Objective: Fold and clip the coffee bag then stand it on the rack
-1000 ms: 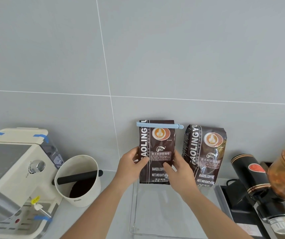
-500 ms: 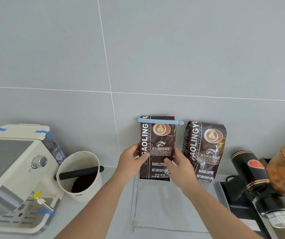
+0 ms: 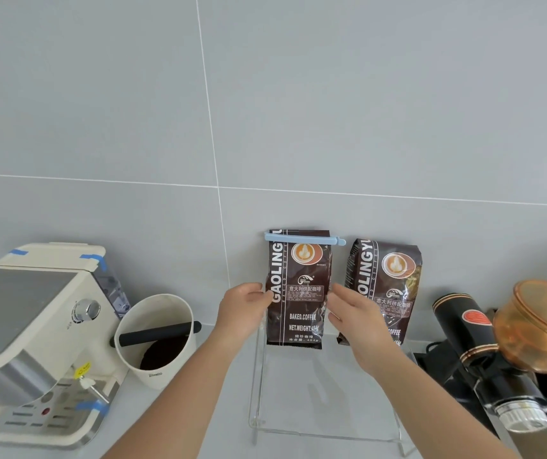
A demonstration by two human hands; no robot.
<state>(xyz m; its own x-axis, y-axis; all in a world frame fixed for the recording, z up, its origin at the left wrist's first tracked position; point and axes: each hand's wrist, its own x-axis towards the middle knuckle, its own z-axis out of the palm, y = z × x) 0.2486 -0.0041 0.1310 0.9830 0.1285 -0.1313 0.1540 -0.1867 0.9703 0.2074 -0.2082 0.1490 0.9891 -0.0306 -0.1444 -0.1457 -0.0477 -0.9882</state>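
dark brown foil coffee bag with pale blue clip upright between hands | left hand fingertips seemingly touching its edge | right hand spread, just beside | clear acrylic rack below

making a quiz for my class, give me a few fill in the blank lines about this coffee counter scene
The clip across the top of the clipped coffee bag is light ____.
A second coffee bag stands to the clipped one's ____.
The cream tub beside the coffee machine has a ____ bar across its mouth.
Both hands, left and right, are ____.

Missing words: blue; right; black; open
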